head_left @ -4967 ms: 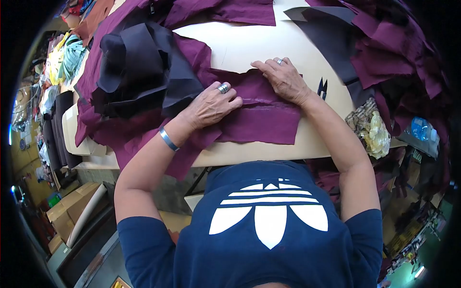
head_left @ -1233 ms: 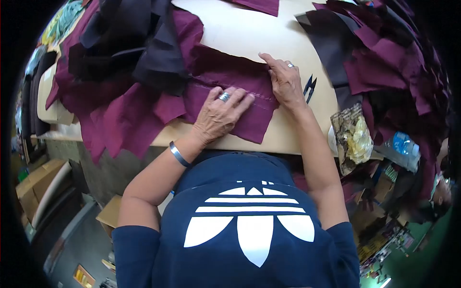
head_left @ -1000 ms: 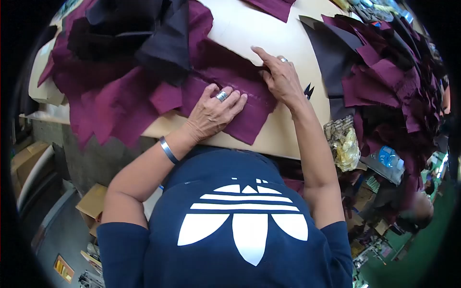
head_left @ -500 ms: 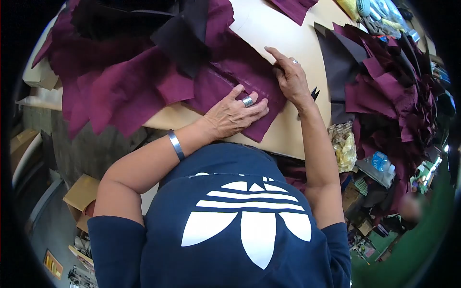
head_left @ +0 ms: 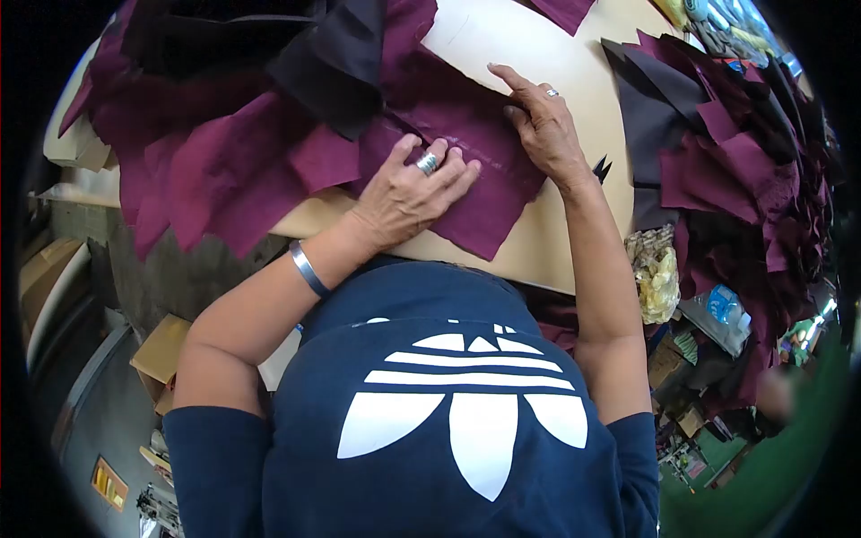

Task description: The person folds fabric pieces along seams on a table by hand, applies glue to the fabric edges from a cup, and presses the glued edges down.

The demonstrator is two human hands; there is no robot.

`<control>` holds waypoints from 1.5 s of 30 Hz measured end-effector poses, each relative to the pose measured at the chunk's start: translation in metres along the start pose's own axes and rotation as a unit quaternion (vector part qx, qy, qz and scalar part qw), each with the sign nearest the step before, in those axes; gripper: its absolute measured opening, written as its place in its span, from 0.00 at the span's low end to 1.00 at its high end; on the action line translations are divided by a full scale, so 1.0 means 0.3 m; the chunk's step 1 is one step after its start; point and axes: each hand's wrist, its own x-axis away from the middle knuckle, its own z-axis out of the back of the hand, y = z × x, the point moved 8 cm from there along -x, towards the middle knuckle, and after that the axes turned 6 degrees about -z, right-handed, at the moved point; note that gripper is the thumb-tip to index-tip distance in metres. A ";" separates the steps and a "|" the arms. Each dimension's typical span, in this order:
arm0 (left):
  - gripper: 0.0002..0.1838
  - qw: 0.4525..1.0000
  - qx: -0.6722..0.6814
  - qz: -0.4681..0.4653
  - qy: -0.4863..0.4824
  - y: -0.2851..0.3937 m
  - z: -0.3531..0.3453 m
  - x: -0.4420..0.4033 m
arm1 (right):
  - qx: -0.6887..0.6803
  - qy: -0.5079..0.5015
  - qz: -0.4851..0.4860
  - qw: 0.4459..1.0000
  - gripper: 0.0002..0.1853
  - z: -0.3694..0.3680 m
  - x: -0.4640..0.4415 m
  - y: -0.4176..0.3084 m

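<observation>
A maroon fabric piece [head_left: 489, 211] lies on the table in front of me, with a pale line of marks across it. My left hand [head_left: 413, 193], with a wide ring and a bracelet, is on its left part; the fingers are bent and closed at a fold in the cloth, their tips partly hidden. At the cloth's right edge is my right hand [head_left: 544, 130], its index finger stretched out and the thumb apart. A white sheet with a pencil line [head_left: 475, 40] sits beyond the cloth. Dark-handled snips [head_left: 601, 169] rest beside my right wrist.
Maroon fabric pieces [head_left: 224, 170] and a dark piece [head_left: 336, 67] heap up at left, some hanging over the table [head_left: 583, 72] edge. Another tall pile [head_left: 735, 179] stands at right. Below it are a yellowish plastic bag [head_left: 657, 282] and a bottle [head_left: 725, 307].
My left hand has slid left and slightly up over the cloth, its fingers more bent. My right hand has shifted slightly up. The view has moved a little.
</observation>
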 end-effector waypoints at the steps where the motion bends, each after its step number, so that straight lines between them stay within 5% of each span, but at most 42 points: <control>1: 0.21 1.000 -0.010 -0.005 -0.010 0.011 0.006 -0.010 | 0.006 -0.007 -0.005 1.000 0.31 0.005 -0.003 0.001; 8: 0.21 0.999 -0.017 0.033 0.001 0.005 -0.018 0.008 | 0.149 -0.037 0.013 0.988 0.52 -0.001 0.109 -0.031; 17: 0.20 0.988 0.107 0.036 0.104 -0.053 0.028 0.045 | 0.167 -0.085 0.002 0.982 0.51 0.032 0.122 -0.003; 18: 0.20 0.988 0.112 0.035 0.102 -0.054 0.032 0.048 | 0.115 -0.021 0.014 0.993 0.42 0.043 0.084 -0.026; 21: 0.19 0.989 0.107 0.025 0.100 -0.051 0.040 0.046 | -0.005 -0.067 -0.020 0.998 0.43 -0.023 -0.022 -0.068; 25: 0.18 0.991 0.094 0.025 0.095 -0.047 0.026 0.053 | -0.115 -0.007 0.039 0.993 0.38 -0.062 -0.047 -0.065; 38: 0.25 0.995 0.056 0.081 0.026 -0.052 0.004 0.014 | -0.094 -0.010 0.018 0.995 0.36 -0.060 -0.038 -0.064; 45: 0.24 1.000 0.006 0.018 -0.020 -0.019 0.027 0.003 | -0.065 -0.003 0.019 0.998 0.36 -0.069 -0.037 -0.055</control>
